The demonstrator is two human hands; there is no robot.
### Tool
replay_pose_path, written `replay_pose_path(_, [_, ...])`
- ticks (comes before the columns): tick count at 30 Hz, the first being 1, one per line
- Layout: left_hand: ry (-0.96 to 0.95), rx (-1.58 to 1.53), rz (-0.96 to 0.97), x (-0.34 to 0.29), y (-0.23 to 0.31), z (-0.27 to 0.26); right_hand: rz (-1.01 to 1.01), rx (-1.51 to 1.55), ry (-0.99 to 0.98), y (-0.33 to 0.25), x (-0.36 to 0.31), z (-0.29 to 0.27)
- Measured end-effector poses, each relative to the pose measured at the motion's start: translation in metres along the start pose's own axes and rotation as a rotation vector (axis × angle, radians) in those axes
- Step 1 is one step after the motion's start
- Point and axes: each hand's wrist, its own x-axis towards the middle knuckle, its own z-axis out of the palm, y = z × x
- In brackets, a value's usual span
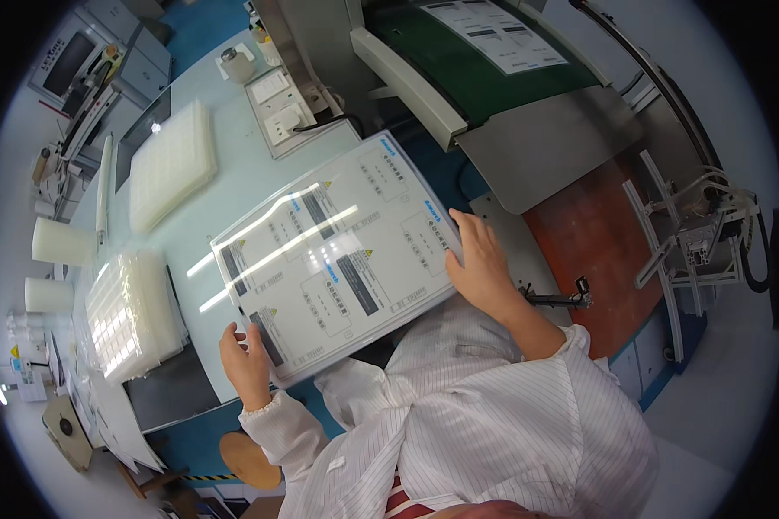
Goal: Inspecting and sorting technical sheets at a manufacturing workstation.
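A neat stack of clear plastic sheets [346,251], printed with black label panels, small yellow triangles and blue marks, lies tilted over the table's near edge and above my lap. Glare streaks cross its glossy top. My left hand [247,363] is at the stack's left edge, thumb and fingers bent against its side. At the right edge my right hand [482,264] grips the stack, with the thumb on top and the fingers along the side. The undersides of both hands are partly hidden.
On the pale table [225,143] stand a translucent sheet stack [173,164] and a wrapped stack [134,316]. White rolls [61,240] are at left, a power outlet box [281,112] ahead. Right, a green conveyor belt [424,60] carries a printed sheet [498,35] above a metal chute [554,147].
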Motion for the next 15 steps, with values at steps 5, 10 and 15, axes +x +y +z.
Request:
replay_pose_path(5, [0.103,0.016,0.122,0.016,0.003,0.032,0.05,0.364,-0.123,0.01,0.022,-0.005])
replay_pose_path(10, [0.189,0.066,0.142,0.013,0.01,0.044,0.289,1.195,0.122,0.061,0.085,-0.017])
replay_pose_path(15, [0.243,0.083,0.15,0.013,0.007,0.047,0.57,1.64,0.54,0.141,0.161,-0.044])
